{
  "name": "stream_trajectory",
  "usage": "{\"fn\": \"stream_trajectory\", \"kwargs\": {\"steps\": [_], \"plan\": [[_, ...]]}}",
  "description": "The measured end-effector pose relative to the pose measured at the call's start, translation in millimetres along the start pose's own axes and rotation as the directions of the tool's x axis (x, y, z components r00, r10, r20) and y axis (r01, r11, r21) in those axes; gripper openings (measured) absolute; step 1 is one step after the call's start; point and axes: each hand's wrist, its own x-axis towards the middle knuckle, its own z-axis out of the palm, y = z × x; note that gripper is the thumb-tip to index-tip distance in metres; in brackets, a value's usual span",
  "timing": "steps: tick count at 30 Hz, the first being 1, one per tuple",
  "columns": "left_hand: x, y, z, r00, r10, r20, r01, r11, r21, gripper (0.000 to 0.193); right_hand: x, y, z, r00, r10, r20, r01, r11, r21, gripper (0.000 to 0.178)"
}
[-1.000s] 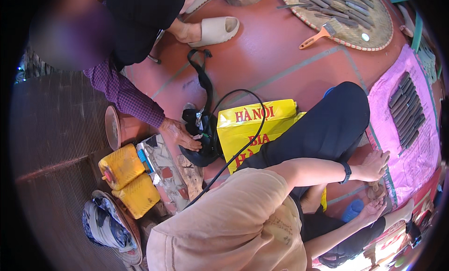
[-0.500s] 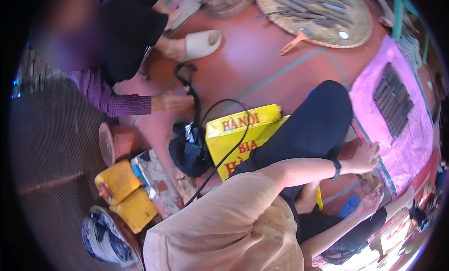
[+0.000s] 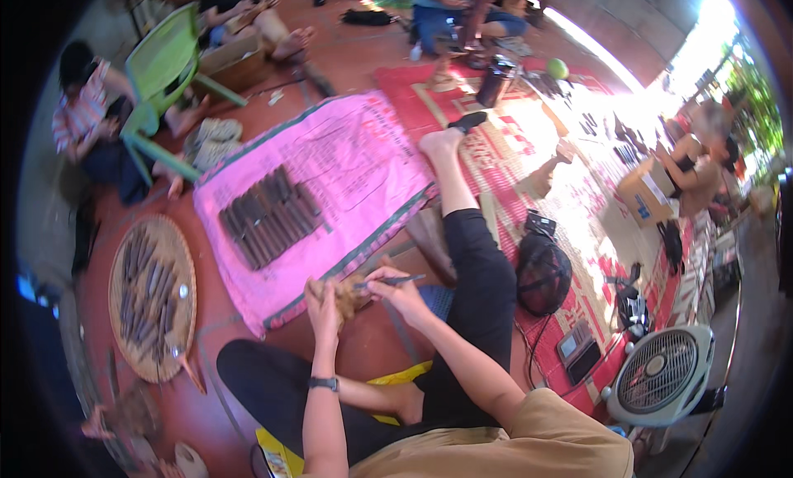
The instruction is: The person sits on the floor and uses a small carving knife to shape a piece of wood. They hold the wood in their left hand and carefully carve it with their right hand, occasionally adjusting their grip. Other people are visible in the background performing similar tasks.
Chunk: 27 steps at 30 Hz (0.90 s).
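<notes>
The left hand [image 3: 324, 309] clasps a brown wood-like piece [image 3: 353, 296], apparently steadying it beside the slim dark tool [image 3: 410, 279] the right hand [image 3: 396, 294] pinches.

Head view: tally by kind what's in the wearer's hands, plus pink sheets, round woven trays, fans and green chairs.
Thin dark tool, right hand: 1
Brown lump, left hand: 1
Pink sheet: 1
Round woven tray: 1
Fan: 1
Green chair: 1
Total: 6

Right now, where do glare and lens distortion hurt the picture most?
Head view: sunlight blows out the upper right and bleaches part of the red mat; the fisheye bends outer edges, corners black; the left hand and right hand are clear of glare.
</notes>
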Motion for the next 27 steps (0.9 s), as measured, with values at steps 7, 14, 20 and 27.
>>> {"fn": "stream_trajectory", "kwargs": {"steps": [7, 14, 20, 27], "plan": [[16.8, -18.6, -14.4, 0.999, 0.034, -0.031, -0.031, 0.997, 0.071, 0.058, 1.6, -14.3, 9.0, 0.998, -0.039, -0.045, 0.039, 0.999, 0.002, 0.009], [7.5, 6.5, -23.0, 0.965, 0.236, 0.111, -0.26, 0.887, 0.381, 0.034, -4.3, 4.9, 19.2, 0.996, 0.013, -0.086, -0.017, 0.999, -0.042, 0.022], [-12.4, 10.0, -19.2, 0.987, 0.147, -0.069, -0.136, 0.98, 0.146, 0.066, 2.4, 20.6, -7.4, 1.0, 0.002, 0.013, 0.0, 0.992, -0.126, 0.021], [-10.2, -4.8, -10.8, 0.972, 0.191, -0.135, -0.163, 0.967, 0.197, 0.076, 8.6, 23.5, -10.6, 0.999, 0.04, -0.032, -0.044, 0.989, -0.142, 0.02]]}}
